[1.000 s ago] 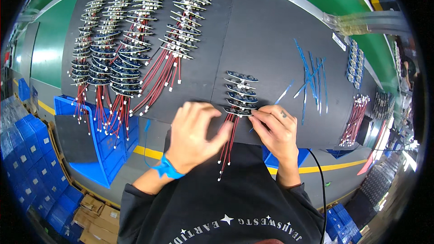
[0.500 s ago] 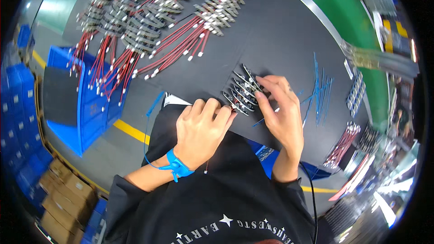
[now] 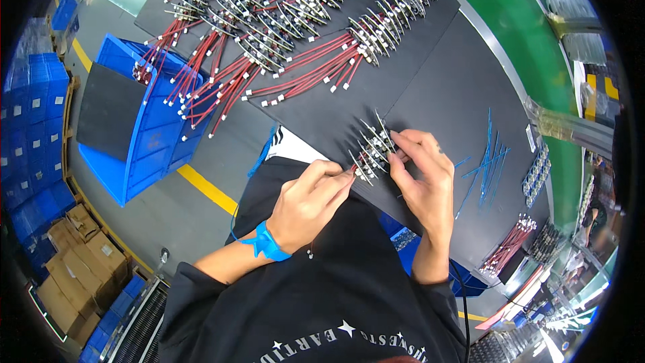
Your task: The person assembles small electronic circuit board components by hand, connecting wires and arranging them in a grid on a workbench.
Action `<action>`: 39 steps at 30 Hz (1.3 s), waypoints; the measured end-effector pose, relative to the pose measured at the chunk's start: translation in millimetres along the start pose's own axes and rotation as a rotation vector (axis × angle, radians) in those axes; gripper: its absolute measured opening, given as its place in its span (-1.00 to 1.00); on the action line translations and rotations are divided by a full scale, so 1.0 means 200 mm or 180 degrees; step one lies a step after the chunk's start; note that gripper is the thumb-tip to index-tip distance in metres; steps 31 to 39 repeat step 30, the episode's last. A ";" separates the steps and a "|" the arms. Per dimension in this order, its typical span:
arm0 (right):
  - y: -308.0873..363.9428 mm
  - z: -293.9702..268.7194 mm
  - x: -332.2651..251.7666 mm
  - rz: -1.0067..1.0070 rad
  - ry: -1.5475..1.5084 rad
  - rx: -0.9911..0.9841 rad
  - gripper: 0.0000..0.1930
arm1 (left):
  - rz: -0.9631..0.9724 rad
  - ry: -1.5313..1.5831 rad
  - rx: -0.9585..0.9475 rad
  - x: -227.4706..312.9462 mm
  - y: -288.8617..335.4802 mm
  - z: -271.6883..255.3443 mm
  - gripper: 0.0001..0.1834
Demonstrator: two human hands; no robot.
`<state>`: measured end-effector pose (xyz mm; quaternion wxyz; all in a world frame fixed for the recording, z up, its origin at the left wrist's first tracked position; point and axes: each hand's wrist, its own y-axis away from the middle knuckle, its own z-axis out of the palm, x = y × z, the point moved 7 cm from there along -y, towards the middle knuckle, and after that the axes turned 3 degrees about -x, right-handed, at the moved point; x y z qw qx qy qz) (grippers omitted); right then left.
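Observation:
A short row of small thin circuit boards (image 3: pixel 371 150), standing on edge side by side, is between my hands at the near edge of the black table. My left hand (image 3: pixel 310 200), with a blue wrist strap (image 3: pixel 267 242), pinches the near left end of the row, where a bit of red wire shows. The fingertips are partly hidden. My right hand (image 3: pixel 428 173) holds the right side of the boards between thumb and fingers. Farther off lie long rows of similar boards (image 3: pixel 396 17) with red wires (image 3: pixel 312 64) ending in white connectors.
Loose blue cable ties (image 3: pixel 489 161) lie right of my right hand. Beyond them are a board panel (image 3: pixel 537 175) and a red wire bundle (image 3: pixel 507 245). A blue bin (image 3: pixel 138 141) stands left of the table. Cardboard boxes (image 3: pixel 87 255) and stacked blue crates (image 3: pixel 33 107) are farther left.
The whole view has shifted, so the table and rows appear lower and farther right. My right thumb and fingers have drawn closer together at the boards. My left hand keeps its pinch.

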<state>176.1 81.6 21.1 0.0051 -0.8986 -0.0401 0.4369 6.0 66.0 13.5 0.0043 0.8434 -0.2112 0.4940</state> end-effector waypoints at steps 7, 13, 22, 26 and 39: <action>-0.45 0.04 -0.10 -0.0523 -0.0305 -0.0117 -0.76 | 0.0019 -0.0547 0.0460 -0.13 -0.32 -0.23 -0.88; -0.33 0.07 -0.07 -0.0580 0.0635 0.0448 -0.78 | 0.0271 -0.1778 0.0418 -0.17 -0.38 -0.23 -0.86; -0.17 0.20 -0.09 -0.0170 0.2139 -0.0262 -0.39 | 0.0098 -0.1413 0.0390 -0.11 -0.36 -0.27 -0.72; -0.17 0.23 -0.05 -0.0371 0.2046 -0.0231 -0.38 | 0.0365 -0.0870 0.0927 0.03 -0.25 -0.40 -0.76; -0.17 0.30 0.04 -0.0703 0.1367 -0.0048 -0.36 | 0.0025 -0.1030 0.1911 0.12 0.02 -0.57 -0.78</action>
